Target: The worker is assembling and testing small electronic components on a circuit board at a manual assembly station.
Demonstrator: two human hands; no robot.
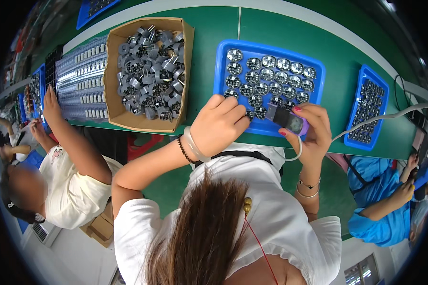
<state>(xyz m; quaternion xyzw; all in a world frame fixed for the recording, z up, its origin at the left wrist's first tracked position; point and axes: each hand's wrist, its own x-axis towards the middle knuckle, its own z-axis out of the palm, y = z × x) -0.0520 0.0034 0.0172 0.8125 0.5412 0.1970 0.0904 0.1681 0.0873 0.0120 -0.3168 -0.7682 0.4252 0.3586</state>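
Note:
My left hand (222, 119) is closed, its fingers curled over the near edge of a blue tray (220, 61); whatever is in them is hidden. In the tray lie rows of small round dark parts (267, 75) with shiny tops, probably little circuit boards. My right hand (316, 130) grips a small handheld device (290, 121), dark at the front and purple at the side, with a pale cable (298, 152) looping from it. The device's dark front is over the tray's near edge, beside the closest parts.
An open cardboard box (189, 61) of grey pronged parts stands left of the tray. Beyond it are clear plastic strips (83, 71) and a person (71, 180). Right of the tray, a grey cable (385, 116) crosses near another blue tray (386, 88); someone in blue (378, 204) sits there.

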